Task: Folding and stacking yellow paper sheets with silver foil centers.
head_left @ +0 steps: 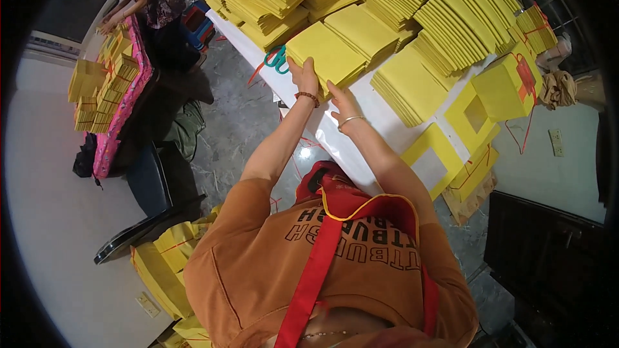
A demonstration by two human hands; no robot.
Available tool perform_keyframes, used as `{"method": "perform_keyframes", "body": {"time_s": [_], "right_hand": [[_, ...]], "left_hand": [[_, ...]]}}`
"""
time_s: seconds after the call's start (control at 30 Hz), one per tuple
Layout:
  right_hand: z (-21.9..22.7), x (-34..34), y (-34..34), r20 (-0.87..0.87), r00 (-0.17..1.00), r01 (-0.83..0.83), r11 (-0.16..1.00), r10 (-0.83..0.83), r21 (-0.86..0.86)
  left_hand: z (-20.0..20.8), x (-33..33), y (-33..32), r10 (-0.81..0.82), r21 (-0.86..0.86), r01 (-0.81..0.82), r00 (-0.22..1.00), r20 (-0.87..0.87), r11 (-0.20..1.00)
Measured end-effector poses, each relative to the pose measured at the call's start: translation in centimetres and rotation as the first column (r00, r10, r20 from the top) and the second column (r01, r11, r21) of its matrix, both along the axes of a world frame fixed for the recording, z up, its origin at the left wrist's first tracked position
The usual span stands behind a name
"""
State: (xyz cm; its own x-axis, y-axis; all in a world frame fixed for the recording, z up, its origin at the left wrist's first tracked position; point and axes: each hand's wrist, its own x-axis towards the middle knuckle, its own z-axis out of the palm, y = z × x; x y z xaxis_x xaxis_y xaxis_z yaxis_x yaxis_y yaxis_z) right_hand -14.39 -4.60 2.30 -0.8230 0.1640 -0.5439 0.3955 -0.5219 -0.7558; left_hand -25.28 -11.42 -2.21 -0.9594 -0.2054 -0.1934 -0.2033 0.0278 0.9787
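Note:
A stack of flat yellow envelopes (325,53) lies at the near left edge of the table. My left hand (304,77) grips its near left corner, with a beaded bracelet at the wrist. Against the near side of the same stack rests my right hand (346,103), thumb and fingers apart, a pale bangle on its wrist. Part of its fingertips is hard to make out. Just left of the stack are green-handled scissors (277,59), partly hidden by it.
More yellow stacks (451,29) crowd the white-covered table (342,135). Yellow pieces with pale windows (430,167) lie at right, near red string (525,76). A co-worker (155,3) stands at a pink-covered table (122,116). A black chair (151,180) is at left.

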Motion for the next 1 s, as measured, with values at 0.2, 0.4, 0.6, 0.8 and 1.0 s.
{"method": "perform_keyframes", "body": {"time_s": [0.2,0.4,0.6,0.8,1.0], "right_hand": [[0.7,9.3,3.8,-0.119,0.993,0.003,0.996,-0.014,-0.089],[1.5,21.0,8.7,-0.079,0.926,0.372,0.928,-0.369,0.022],[-1.8,30.3,11.1,-0.150,0.607,0.791,0.574,-0.781,0.211],[-4.3,31.5,10.0,-0.177,0.611,0.742,0.481,-0.771,0.466],[-6.4,31.9,9.1,-0.206,0.633,0.754,0.534,-0.746,0.383]], "left_hand": [[-1.3,-0.9,-0.3,-0.022,0.168,0.042,0.992,-0.121,0.985],[0.3,0.1,-1.0,0.038,0.296,0.036,0.969,-0.242,0.954],[5.9,10.2,0.7,-0.214,-0.344,0.033,0.837,-0.504,0.938],[1.5,19.8,3.3,-0.888,-0.338,0.840,0.313,-0.338,0.425],[-1.8,23.0,5.8,-0.886,0.013,0.893,0.448,-0.118,0.450]]}}
